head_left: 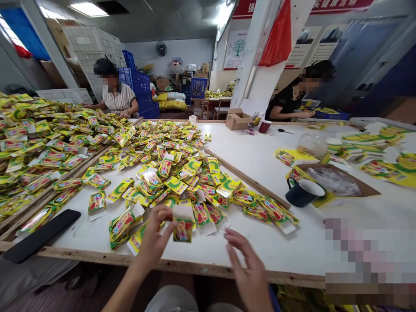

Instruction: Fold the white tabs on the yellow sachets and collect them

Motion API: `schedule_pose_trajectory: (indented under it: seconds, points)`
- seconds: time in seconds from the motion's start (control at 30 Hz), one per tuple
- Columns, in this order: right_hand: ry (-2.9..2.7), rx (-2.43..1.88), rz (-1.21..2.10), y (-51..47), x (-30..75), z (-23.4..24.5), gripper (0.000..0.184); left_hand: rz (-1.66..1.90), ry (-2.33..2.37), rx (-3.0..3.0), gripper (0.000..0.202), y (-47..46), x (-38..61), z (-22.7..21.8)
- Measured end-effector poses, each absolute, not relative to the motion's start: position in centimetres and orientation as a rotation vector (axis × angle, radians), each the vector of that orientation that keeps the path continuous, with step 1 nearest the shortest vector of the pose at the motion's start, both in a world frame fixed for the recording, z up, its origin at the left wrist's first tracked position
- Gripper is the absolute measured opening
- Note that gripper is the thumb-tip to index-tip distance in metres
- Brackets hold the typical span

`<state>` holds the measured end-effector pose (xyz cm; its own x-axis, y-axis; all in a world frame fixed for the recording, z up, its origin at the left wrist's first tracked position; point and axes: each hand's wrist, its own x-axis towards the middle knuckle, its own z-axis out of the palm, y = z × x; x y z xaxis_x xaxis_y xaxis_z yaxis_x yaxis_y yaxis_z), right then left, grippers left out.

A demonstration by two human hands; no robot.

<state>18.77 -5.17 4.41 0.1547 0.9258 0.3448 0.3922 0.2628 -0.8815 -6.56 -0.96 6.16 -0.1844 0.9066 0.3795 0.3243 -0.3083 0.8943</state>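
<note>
1. Workroom at the back, stacked with blue crates (pixel 139 84) and white crates (pixel 91 43), wall fan (pixel 160 48) at 12 o'clock; up front a white table (pixel 292 247) with a raw wooden edge and a wooden strip (pixel 247 177) laid across toward 1 o'clock.
2. Heap of packets (pixel 175 164) in yellow, green and red from 10 to 12 o'clock; bigger heap (pixel 39 138) on the next table at 9 o'clock.
3. Left hand (pixel 154 236) clamped on one packet (pixel 182 225), thumb and fingertips pinching its left edge; packet held upright just above the near table edge at 12 o'clock, white flap on top.
4. Right hand (pixel 247 264) empty, fingers spread apart, hovering near the table edge at 1 o'clock, just beside the packet without touching.
5. Handling, as a judgement: pinch by the edge only, keep the thumb off flap and print, steady the opposite edge with the free hand, and keep wrists clear of the loose packets just behind.
6. Dark mug (pixel 303 192) at 2 o'clock; flat black phone (pixel 40 234), by the look of it, at 9 o'clock; cardboard box (pixel 237 119) at the far edge.
7. Two other people across the tables: striped shirt (pixel 118 99) at 11 o'clock, black top (pixel 284 104) at 1 o'clock, hands busy with their own piles.
8. Writing: packet print too small and blurred to read, no brand legible; red banner (pixel 253 8) up top with white Chinese characters, cut off, one seemingly "强"; tree poster (pixel 238 47) with unreadable text.
</note>
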Motion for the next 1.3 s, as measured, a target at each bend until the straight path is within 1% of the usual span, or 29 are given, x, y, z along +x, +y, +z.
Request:
schedule_pose_trajectory:
  seconds: [0.07, 0.13, 0.27, 0.37, 0.5, 0.6, 0.73, 0.93, 1.1, 1.3]
  points:
    - [-1.465, -1.184, 0.797, -3.8, 15.3, 3.4, 0.022, 1.363, 1.218, 1.553, 0.017, -1.5, -4.6, 4.8]
    - [-1.463, -1.125, 0.899, -2.9, 13.7, 2.4, 0.023, 1.288, 1.134, 1.474, 0.019, -1.7, -3.4, 3.2]
    - [-1.517, -1.131, 0.930, -1.9, 13.9, 1.4, 0.022, 1.206, 1.146, 1.444, 0.020, -1.4, -3.0, 1.6]
    - [-1.561, -1.141, 0.947, -1.0, 14.0, 1.6, 0.020, 1.152, 1.156, 1.460, 0.021, -0.8, -3.3, 1.5]
    - [-1.477, -1.133, 0.965, 0.2, 13.3, 1.4, 0.018, 1.236, 1.123, 1.394, 0.018, -0.3, -3.0, 1.4]
    - [-1.404, -1.128, 1.010, 0.3, 13.0, 1.3, 0.024, 1.300, 1.082, 1.351, 0.020, -0.4, -2.6, 1.5]
    - [-1.533, -1.110, 0.996, -0.3, 13.2, 2.1, 0.019, 1.237, 1.131, 1.439, 0.013, -0.7, -2.3, 2.3]
    - [-1.479, -1.166, 0.905, -0.5, 12.8, 3.1, 0.019, 1.241, 1.225, 1.374, 0.016, -0.7, -1.8, 2.8]
    - [-1.447, -1.240, 0.939, 0.2, 12.5, 3.1, 0.026, 1.273, 1.287, 1.301, 0.020, -0.2, -1.5, 2.6]
    - [-1.422, -1.176, 1.032, -0.5, 13.0, 2.3, 0.020, 1.243, 1.208, 1.371, 0.019, -0.5, -2.4, 1.8]
